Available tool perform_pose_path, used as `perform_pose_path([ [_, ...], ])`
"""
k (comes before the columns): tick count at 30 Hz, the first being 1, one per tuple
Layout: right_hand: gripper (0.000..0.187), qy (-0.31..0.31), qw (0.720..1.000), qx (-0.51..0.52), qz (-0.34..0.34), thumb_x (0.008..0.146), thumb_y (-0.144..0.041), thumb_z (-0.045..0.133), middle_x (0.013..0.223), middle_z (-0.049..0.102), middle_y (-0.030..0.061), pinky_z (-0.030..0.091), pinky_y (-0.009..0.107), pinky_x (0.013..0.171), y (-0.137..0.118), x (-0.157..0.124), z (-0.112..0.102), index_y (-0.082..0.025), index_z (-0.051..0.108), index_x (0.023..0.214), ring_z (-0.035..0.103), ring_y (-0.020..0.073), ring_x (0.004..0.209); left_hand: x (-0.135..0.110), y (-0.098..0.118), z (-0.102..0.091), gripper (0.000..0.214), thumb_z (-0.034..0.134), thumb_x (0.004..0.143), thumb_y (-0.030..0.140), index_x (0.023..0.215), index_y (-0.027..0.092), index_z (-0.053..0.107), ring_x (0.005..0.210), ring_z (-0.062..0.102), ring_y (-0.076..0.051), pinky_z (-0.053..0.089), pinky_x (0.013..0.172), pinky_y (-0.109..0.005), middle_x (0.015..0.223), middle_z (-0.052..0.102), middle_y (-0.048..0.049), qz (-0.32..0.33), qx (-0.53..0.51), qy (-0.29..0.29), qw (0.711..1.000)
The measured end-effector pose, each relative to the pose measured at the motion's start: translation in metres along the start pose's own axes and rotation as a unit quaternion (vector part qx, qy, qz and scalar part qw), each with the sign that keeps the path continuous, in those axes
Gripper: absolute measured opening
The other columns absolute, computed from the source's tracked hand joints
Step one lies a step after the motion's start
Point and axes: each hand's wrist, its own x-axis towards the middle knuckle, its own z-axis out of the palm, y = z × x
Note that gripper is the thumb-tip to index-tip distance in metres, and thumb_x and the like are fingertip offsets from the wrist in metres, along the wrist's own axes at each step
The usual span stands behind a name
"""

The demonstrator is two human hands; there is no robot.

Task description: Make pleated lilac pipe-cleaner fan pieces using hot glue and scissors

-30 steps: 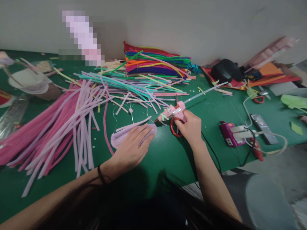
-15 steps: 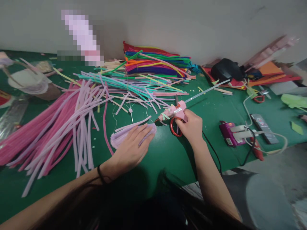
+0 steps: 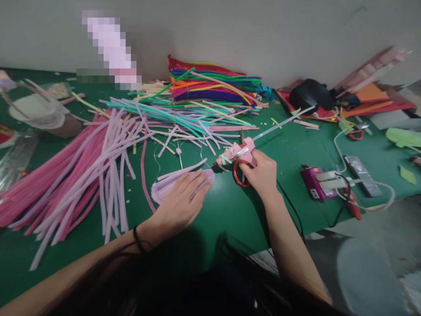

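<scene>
My left hand (image 3: 180, 197) lies flat with fingers stretched over a lilac piece (image 3: 161, 188) of fuzzy pipe cleaners with a scalloped edge, pressing it on the table. A loose lilac pipe cleaner (image 3: 174, 172) rests along its far edge. My right hand (image 3: 263, 173) is closed around a pink hot glue gun (image 3: 233, 153). The gun's nozzle points left, its tip close to the lilac piece's right end; contact cannot be made out. A long clear glue stick (image 3: 279, 125) juts from its back. Red-handled scissors (image 3: 241, 182) lie partly under the gun and hand.
Pink and lilac pipe cleaners (image 3: 66, 175) heap at left, with teal ones (image 3: 158, 116) and a multicoloured bundle (image 3: 213, 85) behind. A purple power adapter (image 3: 311, 184) with cables, a remote control (image 3: 362, 175) and a black object (image 3: 311, 96) are at right. A grey stool (image 3: 368, 272) stands below the table edge.
Both hands, the glue gun and the lilac piece stay nearly in place. The view has shifted very slightly.
</scene>
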Motion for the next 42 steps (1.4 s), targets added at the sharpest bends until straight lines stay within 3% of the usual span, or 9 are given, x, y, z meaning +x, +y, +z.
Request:
perform_pose_path([
  [10, 0.019, -0.008, 1.0, -0.004, -0.001, 0.077, -0.032, 0.057, 0.063, 0.053, -0.0005, 0.03, 0.028, 0.056, 0.001, 0.0, 0.004, -0.022, 0.045, 0.067, 0.045, 0.0156, 0.058, 0.001, 0.001, -0.002, 0.045, 0.048, 0.092, 0.011, 0.137, 0.007, 0.05, 0.135, 0.045, -0.034, 0.039, 0.111, -0.055, 0.143, 0.053, -0.0193, 0.005, 0.014, -0.002, 1.0],
  [16, 0.019, -0.01, 0.999, -0.019, 0.04, 0.077, -0.036, 0.058, 0.068, 0.057, 0.0009, 0.035, 0.028, 0.06, -0.003, 0.001, 0.009, -0.021, 0.05, 0.071, 0.048, 0.0164, 0.061, 0.001, 0.0, -0.001, 0.044, 0.047, 0.093, 0.011, 0.136, 0.007, 0.051, 0.136, 0.044, -0.034, 0.038, 0.111, -0.054, 0.144, 0.052, -0.0189, 0.006, 0.013, -0.004, 1.0],
  [23, 0.037, 0.039, 0.987, -0.056, 0.147, 0.082, -0.044, 0.058, 0.094, 0.065, 0.0155, 0.046, 0.038, 0.079, 0.003, 0.007, 0.014, -0.012, 0.059, 0.101, 0.059, 0.0274, 0.087, 0.0, 0.003, -0.003, 0.044, 0.047, 0.094, 0.013, 0.138, 0.009, 0.05, 0.138, 0.041, -0.034, 0.037, 0.112, -0.054, 0.146, 0.05, -0.0175, -0.004, 0.029, -0.004, 1.0],
  [29, 0.041, -0.011, 0.966, -0.15, 0.212, 0.083, -0.044, 0.06, 0.094, 0.066, 0.0211, 0.045, 0.04, 0.082, 0.016, 0.015, 0.0, -0.007, 0.063, 0.099, 0.06, 0.0335, 0.094, -0.001, 0.001, -0.014, 0.038, 0.054, 0.095, 0.027, 0.127, 0.008, 0.057, 0.127, 0.051, -0.034, 0.042, 0.107, -0.052, 0.131, 0.06, -0.0185, -0.011, 0.068, 0.031, 0.997],
  [34, 0.047, -0.078, 0.949, -0.17, 0.253, 0.088, -0.044, 0.057, 0.1, 0.065, 0.0263, 0.045, 0.042, 0.08, 0.015, 0.013, -0.005, 0.0, 0.064, 0.104, 0.061, 0.0363, 0.096, 0.003, -0.005, -0.018, 0.048, 0.057, 0.092, 0.041, 0.126, 0.007, 0.057, 0.122, 0.052, -0.038, 0.045, 0.1, -0.052, 0.135, 0.056, -0.0223, -0.067, 0.097, 0.029, 0.993],
  [38, 0.05, -0.023, 0.963, -0.185, 0.196, 0.089, -0.042, 0.059, 0.112, 0.06, 0.0262, 0.044, 0.047, 0.082, -0.005, 0.008, -0.01, -0.003, 0.06, 0.119, 0.055, 0.0391, 0.103, 0.002, -0.006, -0.013, 0.047, 0.055, 0.093, 0.04, 0.128, 0.008, 0.056, 0.119, 0.053, -0.037, 0.047, 0.096, -0.05, 0.134, 0.056, -0.0213, -0.091, 0.1, 0.007, 0.991],
  [40, 0.039, 0.008, 0.987, -0.121, 0.106, 0.091, -0.036, 0.058, 0.113, 0.06, 0.0196, 0.044, 0.046, 0.087, -0.023, 0.007, -0.013, -0.01, 0.062, 0.119, 0.053, 0.0342, 0.104, 0.0, -0.006, -0.011, 0.047, 0.055, 0.093, 0.04, 0.127, 0.008, 0.056, 0.119, 0.053, -0.037, 0.046, 0.097, -0.05, 0.134, 0.056, -0.0212, -0.089, 0.099, 0.006, 0.991],
  [42, 0.025, -0.012, 1.0, -0.024, -0.015, 0.094, -0.03, 0.054, 0.106, 0.062, 0.0124, 0.042, 0.042, 0.094, -0.044, 0.007, -0.011, -0.017, 0.067, 0.112, 0.053, 0.0279, 0.103, 0.0, -0.006, -0.01, 0.046, 0.055, 0.092, 0.04, 0.126, 0.008, 0.057, 0.117, 0.055, -0.037, 0.047, 0.096, -0.049, 0.133, 0.057, -0.021, -0.086, 0.098, 0.004, 0.991],
])
